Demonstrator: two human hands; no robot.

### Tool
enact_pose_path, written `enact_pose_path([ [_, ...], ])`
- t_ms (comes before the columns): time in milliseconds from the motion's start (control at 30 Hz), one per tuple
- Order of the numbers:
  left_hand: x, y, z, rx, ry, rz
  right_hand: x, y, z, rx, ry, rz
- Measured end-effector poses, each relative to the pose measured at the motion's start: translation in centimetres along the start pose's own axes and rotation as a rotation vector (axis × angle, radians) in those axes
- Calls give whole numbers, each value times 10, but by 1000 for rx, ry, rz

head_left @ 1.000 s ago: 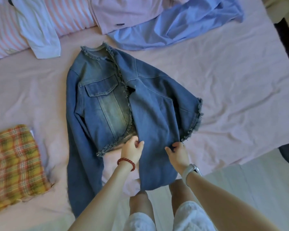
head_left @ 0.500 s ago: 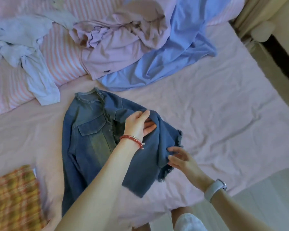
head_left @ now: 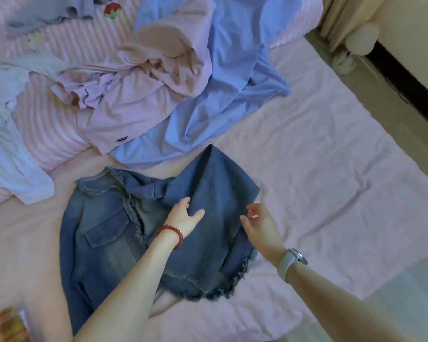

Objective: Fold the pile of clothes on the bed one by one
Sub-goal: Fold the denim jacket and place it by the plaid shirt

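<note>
- The denim jacket [head_left: 114, 233] lies on the pink sheet of the bed [head_left: 331, 169], near the edge closest to the person, collar pointing away and one chest pocket facing up.
- Its right half is folded over the middle, the plain inner side showing, with a frayed hem along the near edge and one corner peaking up towards the pile.
- The left hand [head_left: 183, 218], with a red bead bracelet [head_left: 171, 234] on the wrist, rests on the folded-over panel, fingers spread and fairly straight, gripping nothing.
- The right hand [head_left: 260, 223] sits at the right edge of that panel, fingers loosely curved and apart; whether the fingertips touch the cloth I cannot tell. A light-coloured watch [head_left: 290, 262] is on that wrist.
- Just beyond the collar lies the unfolded pile: a light blue shirt [head_left: 220, 95], a pale pink garment [head_left: 124, 102] overlapping it, and a whitish-blue garment [head_left: 13, 154] to the left.
- These rest partly on pink-and-white striped bedding [head_left: 50, 119].
- A yellow plaid cloth [head_left: 3, 324] shows at the lower left corner.
</note>
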State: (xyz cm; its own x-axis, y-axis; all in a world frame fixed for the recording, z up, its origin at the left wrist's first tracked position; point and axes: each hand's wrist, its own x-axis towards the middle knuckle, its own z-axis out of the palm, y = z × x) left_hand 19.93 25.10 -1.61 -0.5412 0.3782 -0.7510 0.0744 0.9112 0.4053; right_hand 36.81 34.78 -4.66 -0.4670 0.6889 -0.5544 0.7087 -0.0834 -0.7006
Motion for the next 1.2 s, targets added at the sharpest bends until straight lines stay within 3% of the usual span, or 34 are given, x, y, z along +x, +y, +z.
enact_pose_path([
  [100,4,-32,22,82,49,-87,7,4,12,-31,-5,150],
  [200,-1,-24,18,84,205,-38,19,0,20,296,-33,371],
  [300,-14,2,-1,31,166,110,19,-13,13,625,-94,497],
  [467,-10,107,-38,-76,111,334,36,-58,-72,909,67,325],
  [567,5,210,-52,-344,17,497,72,-82,-150,1414,101,233],
  [667,9,286,-59,-251,124,667,92,-90,-211,1708,349,173],
  [733,11,297,-54,-166,231,705,91,-85,-223,1644,447,186],
  [800,19,269,-39,-71,279,689,88,-68,-207,1496,411,243],
  [967,27,123,14,10,279,366,60,-29,-116,966,273,412],
  [1133,-10,6,47,-121,442,31,19,2,-30,145,-33,152],
  [1200,-21,-24,47,-122,483,-24,7,10,-9,-153,-72,-8],
])
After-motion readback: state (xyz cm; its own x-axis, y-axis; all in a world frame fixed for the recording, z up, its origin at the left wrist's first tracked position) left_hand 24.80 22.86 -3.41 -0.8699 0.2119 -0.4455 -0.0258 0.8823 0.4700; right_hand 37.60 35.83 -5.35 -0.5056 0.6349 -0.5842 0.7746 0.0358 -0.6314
